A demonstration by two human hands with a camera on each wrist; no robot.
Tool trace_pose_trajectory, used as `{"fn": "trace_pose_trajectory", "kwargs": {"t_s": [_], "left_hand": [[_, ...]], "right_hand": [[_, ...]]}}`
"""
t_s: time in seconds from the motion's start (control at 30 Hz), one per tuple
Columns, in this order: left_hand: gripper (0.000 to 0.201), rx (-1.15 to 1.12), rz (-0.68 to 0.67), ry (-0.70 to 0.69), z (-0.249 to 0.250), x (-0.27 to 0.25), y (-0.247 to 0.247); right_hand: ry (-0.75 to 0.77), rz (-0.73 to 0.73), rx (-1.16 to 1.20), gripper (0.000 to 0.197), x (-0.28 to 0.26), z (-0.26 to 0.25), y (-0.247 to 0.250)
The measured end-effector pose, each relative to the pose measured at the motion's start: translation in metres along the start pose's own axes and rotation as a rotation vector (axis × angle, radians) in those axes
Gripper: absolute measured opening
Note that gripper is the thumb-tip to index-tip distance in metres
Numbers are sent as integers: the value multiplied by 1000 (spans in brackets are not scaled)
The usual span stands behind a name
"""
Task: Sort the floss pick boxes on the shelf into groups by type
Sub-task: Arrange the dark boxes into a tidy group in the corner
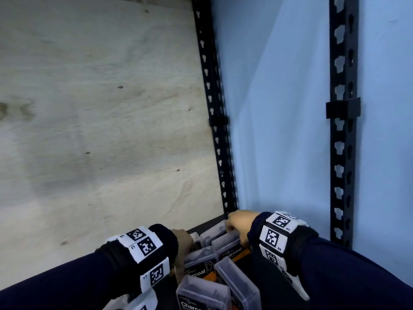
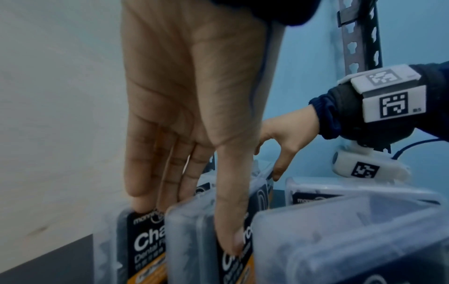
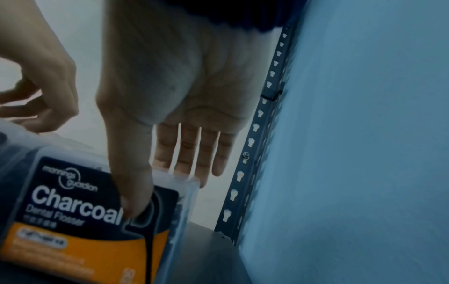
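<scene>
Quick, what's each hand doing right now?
Left hand: pinching an upright Charcoal floss box between thumb and fingers.
Right hand: pinching another Charcoal box, thumb on its label.

Black-and-orange labels (image 3: pixel 80 215) on clear boxes (image 1: pixel 202 294); black shelf posts (image 1: pixel 343 121); blue wall (image 1: pixel 279 108).

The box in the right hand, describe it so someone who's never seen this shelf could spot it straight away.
Start at the black slotted upright where the wooden panel meets the blue wall. At its foot the right hand pinches a clear Charcoal floss box with a black and orange label, thumb on the front, fingers behind. It is the box nearest that corner; the left hand holds another beside it.
</scene>
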State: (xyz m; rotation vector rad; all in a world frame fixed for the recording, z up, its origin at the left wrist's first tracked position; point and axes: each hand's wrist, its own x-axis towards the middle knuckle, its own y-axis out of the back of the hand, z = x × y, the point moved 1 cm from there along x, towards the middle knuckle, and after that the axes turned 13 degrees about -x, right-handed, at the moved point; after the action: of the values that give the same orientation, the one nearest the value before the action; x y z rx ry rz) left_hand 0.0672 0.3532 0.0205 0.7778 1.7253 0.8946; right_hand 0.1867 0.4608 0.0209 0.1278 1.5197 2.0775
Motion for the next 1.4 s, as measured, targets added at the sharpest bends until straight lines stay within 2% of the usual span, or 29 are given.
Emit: {"fn": "trace_pose_trajectory", "kwargs": {"t_s": [0.07, 0.13, 0.2, 0.3, 0.4, 0.5, 0.57, 0.67, 0.77, 0.9, 1.03, 1.13, 1.2, 1.27, 1.4], "left_hand": [[29, -32, -18, -10, -3, -1, 1], [37, -60, -32, 8, -8, -1, 3], [34, -97, -8, 32, -11, -2, 5], [69, -141, 96, 55, -16, 0, 2], [81, -113, 149, 75, -17, 7, -4], [82, -97, 137, 77, -17, 14, -9], [75, -113, 105, 50, -18, 17, -9], [31, -145, 54, 15, -19, 19, -6], [41, -133, 8, 24, -18, 17, -2], [54, -120, -12, 3, -14, 9, 4], [54, -143, 0, -10, -17, 10, 2], [40, -162, -6, 10, -22, 15, -3], [39, -184, -14, 29, -26, 18, -6], [44, -214, -21, 38, -30, 16, -6], [47, -228, 2, 54, -39, 11, -7]], "right_hand": [[12, 17, -8, 52, 7, 0, 0], [25, 31, -17, 52, 10, 0, -2], [35, 64, -13, 53, 13, -1, -4], [34, 132, -2, 63, 19, -3, -3], [18, 124, 20, 74, 29, -7, -4], [5, 17, 37, 64, 37, -9, -5], [14, -26, 49, 63, 40, -9, -4], [33, -43, 39, 70, 40, -8, -1], [35, -29, 37, 70, 40, -8, 2], [67, -45, 61, 84, 39, -10, 3], [88, -39, 55, 87, 37, -11, 1], [83, -30, 121, 94, 36, -7, -3], [53, -9, 192, 96, 31, -3, -5], [-6, 26, 264, 90, 24, 4, -4], [-134, 59, 369, 62, 12, 20, -4]]}}
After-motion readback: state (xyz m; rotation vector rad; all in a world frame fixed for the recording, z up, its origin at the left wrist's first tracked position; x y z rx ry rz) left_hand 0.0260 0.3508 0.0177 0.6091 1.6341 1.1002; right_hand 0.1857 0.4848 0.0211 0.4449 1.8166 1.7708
